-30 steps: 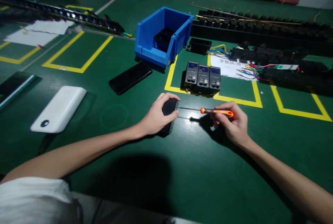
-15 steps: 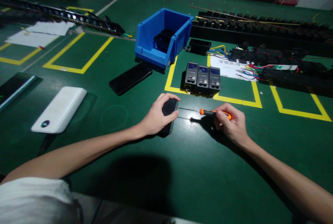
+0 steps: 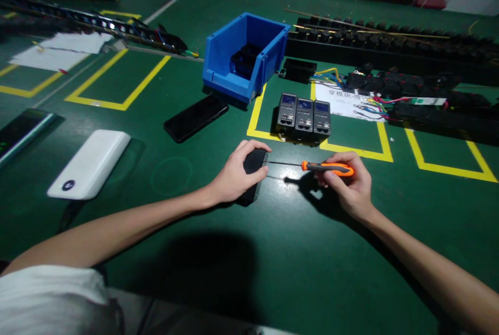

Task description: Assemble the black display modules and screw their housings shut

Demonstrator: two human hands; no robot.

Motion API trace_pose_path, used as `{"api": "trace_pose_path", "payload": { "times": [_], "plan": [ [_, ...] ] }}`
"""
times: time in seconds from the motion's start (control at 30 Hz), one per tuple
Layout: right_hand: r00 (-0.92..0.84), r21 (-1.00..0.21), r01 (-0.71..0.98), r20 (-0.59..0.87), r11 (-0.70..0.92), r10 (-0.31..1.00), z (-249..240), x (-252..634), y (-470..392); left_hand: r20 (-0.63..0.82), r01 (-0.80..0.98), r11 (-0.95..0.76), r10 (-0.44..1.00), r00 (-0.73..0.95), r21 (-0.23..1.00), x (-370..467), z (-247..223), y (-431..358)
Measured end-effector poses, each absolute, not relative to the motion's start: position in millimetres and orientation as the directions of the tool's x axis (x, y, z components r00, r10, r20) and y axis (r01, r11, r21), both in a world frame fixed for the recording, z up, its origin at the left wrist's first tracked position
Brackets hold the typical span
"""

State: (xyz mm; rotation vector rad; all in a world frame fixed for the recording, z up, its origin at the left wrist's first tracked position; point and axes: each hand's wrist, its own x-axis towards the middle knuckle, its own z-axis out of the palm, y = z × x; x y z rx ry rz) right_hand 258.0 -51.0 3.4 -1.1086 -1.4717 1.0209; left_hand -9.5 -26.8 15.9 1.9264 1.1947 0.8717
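My left hand point(image 3: 239, 171) is closed around a small black module point(image 3: 255, 161) on the green table, thumb on the near side and fingers over the far side. In my right hand point(image 3: 351, 184) is an orange and black screwdriver point(image 3: 327, 168), held by its handle between thumb and fingers. Its thin shaft points left, and the tip meets the module's right-hand face; the exact spot is too small to make out. Just beyond my hands stand three grey modules point(image 3: 304, 115) side by side, with blue screens and sockets on their fronts.
A blue bin point(image 3: 234, 83) with black parts stands behind my left hand. A black phone point(image 3: 196, 118) and a white power bank point(image 3: 89, 163) lie to the left. Black rails with wires point(image 3: 405, 83) and a printed sheet point(image 3: 331, 101) are at the right back.
My right hand's fingers have shifted on the screwdriver, showing more of its orange handle. The handle sits slightly further right. My left hand and the black module are almost unmoved.
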Motion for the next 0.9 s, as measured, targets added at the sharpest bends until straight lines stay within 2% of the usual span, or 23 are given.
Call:
{"api": "trace_pose_path", "payload": {
  "times": [0.27, 0.9],
  "plan": [
    [-0.09, -0.986, 0.101, 0.126, 0.135, 0.988, 7.1, 253.7, -49.2, 0.178, 0.449, -0.323, 0.925, 0.336, 0.833, -10.3, 14.7, -26.2],
    [-0.072, -0.971, 0.224, 0.066, 0.081, 0.995, 7.9, 253.6, -47.7, 0.176, 0.448, -0.323, 0.924, 0.338, 0.834, -10.2, 15.4, -26.7]
  ]
}}
